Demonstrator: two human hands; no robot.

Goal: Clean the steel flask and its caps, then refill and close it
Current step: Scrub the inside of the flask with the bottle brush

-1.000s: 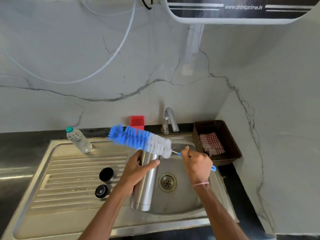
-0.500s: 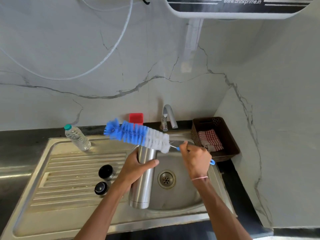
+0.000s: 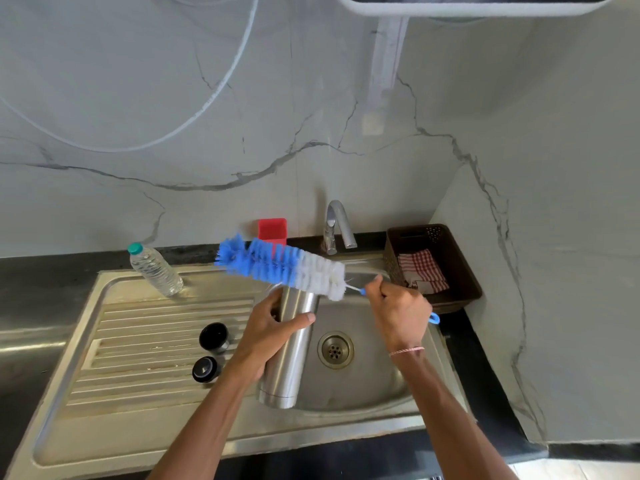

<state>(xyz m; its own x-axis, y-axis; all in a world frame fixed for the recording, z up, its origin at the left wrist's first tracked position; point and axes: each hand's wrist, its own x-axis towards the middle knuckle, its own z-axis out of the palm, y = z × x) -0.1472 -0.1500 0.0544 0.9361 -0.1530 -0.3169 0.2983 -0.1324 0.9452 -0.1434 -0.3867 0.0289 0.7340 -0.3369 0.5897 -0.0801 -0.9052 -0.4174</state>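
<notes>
Two hands work over a stainless steel sink (image 3: 138,427); positions are given from its round perforated drain (image 3: 335,349). The left hand (image 3: 273,327) wraps the upper part of the smooth cylindrical steel flask (image 3: 291,355), held tilted just left of the drain with its mouth upward. The right hand (image 3: 398,313), behind and right of the drain, is clenched on the thin blue handle of a bottle brush (image 3: 280,265). The brush's blue-and-white bristle head lies crosswise over the flask mouth. A round black cap (image 3: 213,337) and a second cap (image 3: 205,369) sit on the ribbed drainboard, well left of the drain. A clear plastic bottle (image 3: 156,270) stands farther back-left.
</notes>
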